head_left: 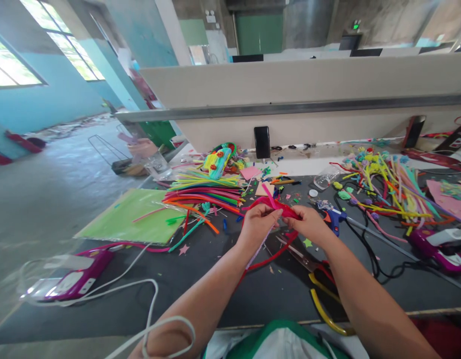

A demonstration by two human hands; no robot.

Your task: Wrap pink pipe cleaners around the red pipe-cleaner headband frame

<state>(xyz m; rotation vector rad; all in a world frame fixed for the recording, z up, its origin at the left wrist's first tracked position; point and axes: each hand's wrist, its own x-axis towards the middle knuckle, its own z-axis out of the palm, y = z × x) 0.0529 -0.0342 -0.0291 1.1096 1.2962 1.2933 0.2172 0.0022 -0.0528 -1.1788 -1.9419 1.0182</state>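
Both of my hands meet over the middle of the dark tabletop, working on red pipe cleaners point(270, 258). My left hand point(258, 225) is closed, thumb and forefinger pinching the red strands, and a pale lilac strand hangs beneath it. Facing it, my right hand point(308, 223) is closed on the red bundle too. A bright pink strip point(268, 193) sticks up between the hands. Below them lie scissors point(298, 253), partly hidden under my right forearm. Just right of my right hand is a blue glue gun point(335, 219).
Loose coloured pipe cleaners point(206, 187) lie at left beside a green sheet point(129, 214); another pile point(390, 189) covers the right. Purple power strips point(80, 274) with white cables sit at both sides. A phone point(262, 142) leans on the back panel. Yellow-handled pliers point(320, 304) lie near the front edge.
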